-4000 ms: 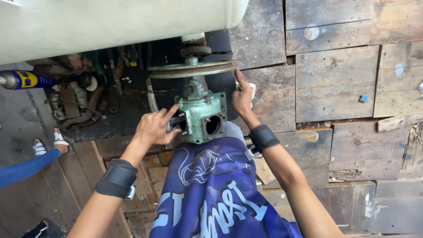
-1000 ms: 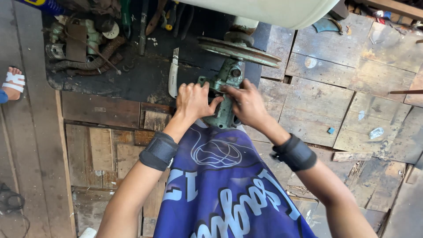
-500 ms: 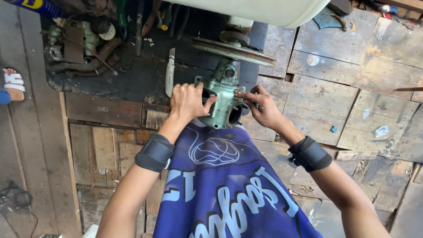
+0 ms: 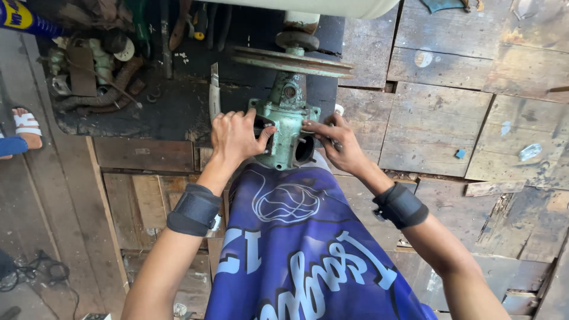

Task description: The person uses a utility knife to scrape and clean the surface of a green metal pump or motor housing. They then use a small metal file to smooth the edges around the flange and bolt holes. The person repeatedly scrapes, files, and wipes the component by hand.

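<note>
A green cast-metal pump body with round ports stands on the plank floor in front of me, a flat pulley wheel at its far end. My left hand grips the pump's left side, fingers over a port. My right hand touches the pump's right side with its fingertips and seems to pinch a small pale object. Both wrists wear black bands. My blue printed shirt covers the lower middle of the view.
A dark oily mat behind the pump holds hoses, fittings and hand tools. A white tank edge runs along the top. Another person's sandalled foot rests at the left. A black cable lies lower left. Worn planks spread right.
Four seconds ago my hands held the pump from both sides with the right one higher. Since then the view shifted, and my right hand slid off the body onto its right face.
</note>
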